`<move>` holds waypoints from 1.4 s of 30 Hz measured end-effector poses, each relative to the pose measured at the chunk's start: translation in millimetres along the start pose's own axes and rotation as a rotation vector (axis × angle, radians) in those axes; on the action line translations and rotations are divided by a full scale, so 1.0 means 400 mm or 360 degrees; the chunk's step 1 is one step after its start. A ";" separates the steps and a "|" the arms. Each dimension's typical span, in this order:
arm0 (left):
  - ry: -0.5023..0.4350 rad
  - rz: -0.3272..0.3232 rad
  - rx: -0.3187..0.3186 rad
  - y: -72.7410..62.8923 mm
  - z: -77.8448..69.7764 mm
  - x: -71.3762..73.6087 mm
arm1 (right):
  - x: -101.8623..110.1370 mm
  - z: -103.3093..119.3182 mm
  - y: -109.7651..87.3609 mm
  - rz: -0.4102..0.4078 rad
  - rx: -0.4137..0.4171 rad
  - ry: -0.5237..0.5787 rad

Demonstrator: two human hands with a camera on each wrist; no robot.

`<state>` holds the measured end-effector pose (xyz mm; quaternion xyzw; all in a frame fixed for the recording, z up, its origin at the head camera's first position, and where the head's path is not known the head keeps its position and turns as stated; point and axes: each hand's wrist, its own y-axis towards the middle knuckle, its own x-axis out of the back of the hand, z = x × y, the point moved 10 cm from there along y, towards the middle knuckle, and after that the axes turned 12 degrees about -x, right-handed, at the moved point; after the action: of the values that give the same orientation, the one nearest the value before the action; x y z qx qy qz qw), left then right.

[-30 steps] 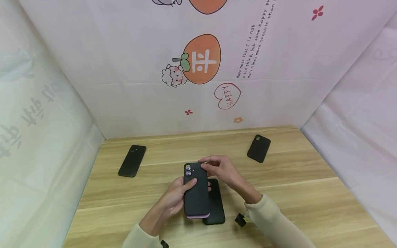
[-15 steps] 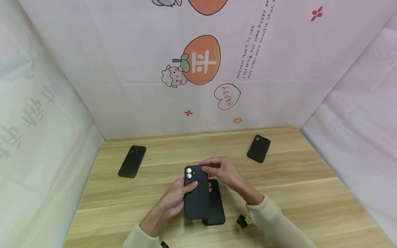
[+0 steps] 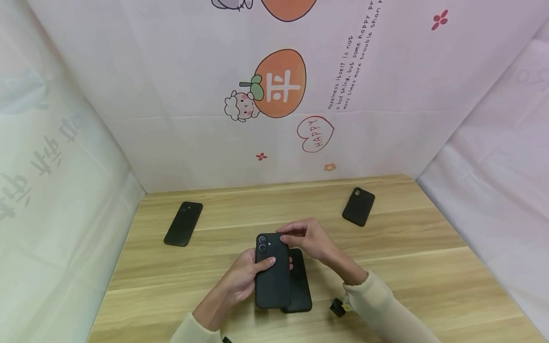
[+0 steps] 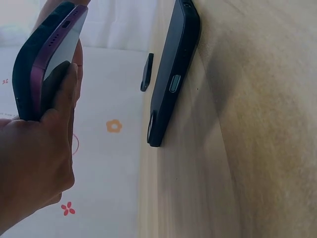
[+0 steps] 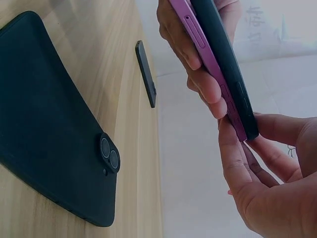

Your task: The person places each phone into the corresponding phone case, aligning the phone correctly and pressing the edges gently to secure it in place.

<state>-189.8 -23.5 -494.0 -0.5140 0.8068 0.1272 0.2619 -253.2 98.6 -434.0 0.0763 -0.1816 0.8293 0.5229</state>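
The left grip (image 3: 244,276) holds the purple phone (image 5: 200,44) and the black case (image 3: 272,288) together, thumb across the case's back, fingers curled underneath. The right grip (image 3: 310,240) pinches their far right corner, thumb on the case, fingers against the phone.

Over the last 1 s the purple edge that peeked past the case's near end has gone from the head view, and the pair has drawn slightly nearer the person. In the camera opening, 2 dark lens rings (image 3: 262,239) now show where paler spots showed. The cutout therefore looks lined up, but both wrist views show bare purple side beside the case, so I judge the case is not yet seated around the phone.

The pair hangs above the desk (image 3: 150,281), apart from it. Lying on the desk partly behind the pair, to its right in the head view, is the near black piece (image 3: 301,288); it takes up space by the hands and could get bumped if they lower. Well apart are the far left black piece (image 3: 183,224) and the far right black piece (image 3: 359,206), neither obstructing.
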 end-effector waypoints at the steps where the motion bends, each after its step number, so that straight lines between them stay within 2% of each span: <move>1: 0.0008 -0.0001 -0.0003 0.000 0.000 0.000 | 0.000 -0.001 0.000 0.0002 -0.0008 -0.0006; 11: 0.0053 0.0034 -0.0058 -0.001 -0.011 -0.008 | 0.006 -0.015 0.006 -0.0017 -0.0175 0.0049; 26: 0.0076 0.0093 -0.0050 -0.012 -0.014 -0.026 | 0.006 -0.025 0.009 0.0042 -0.0225 0.0096; 42: 0.0070 0.0140 -0.0043 -0.017 -0.013 -0.034 | 0.001 -0.020 -0.001 0.0106 -0.0216 0.0137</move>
<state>-180.6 -18.7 -482.0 -0.4844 0.8324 0.1382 0.2312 -252.2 102.0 -441.1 -0.0010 -0.2172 0.8346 0.5062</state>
